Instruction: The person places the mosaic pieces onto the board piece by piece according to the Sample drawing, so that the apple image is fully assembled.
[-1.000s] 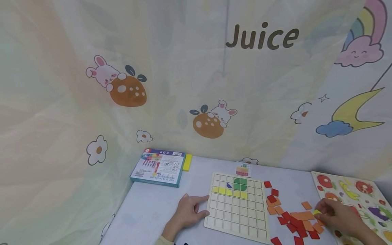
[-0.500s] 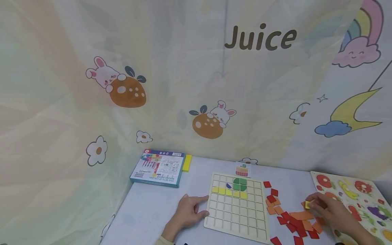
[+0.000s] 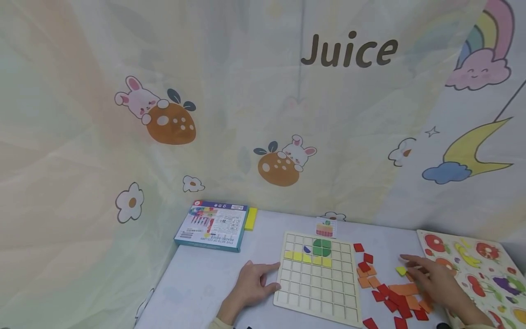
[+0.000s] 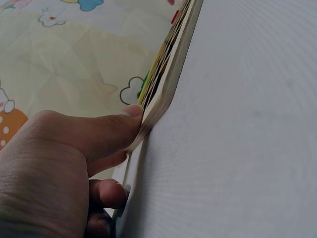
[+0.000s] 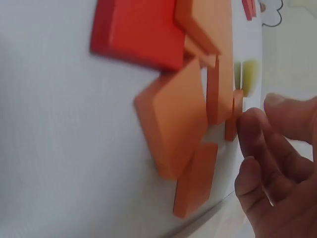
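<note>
My left hand touches the left edge of a pale wooden grid board with thumb and index finger; the left wrist view shows the thumb at the board's edge. On the board lie a row of yellow tiles, green rounded pieces and a small blue piece. My right hand is spread over the loose tiles at right. A yellow tile is just off its fingertips, blurred and apart from the fingers in the right wrist view.
Several red tiles and orange tiles lie loose right of the board. A picture card stands behind it. A fruit-picture board lies at far right, a flat box at back left with a yellow strip beside it.
My right hand moved left with the pinched yellow tile, then its fingers spread and let the tile go. The left hand stayed at the board's edge.
</note>
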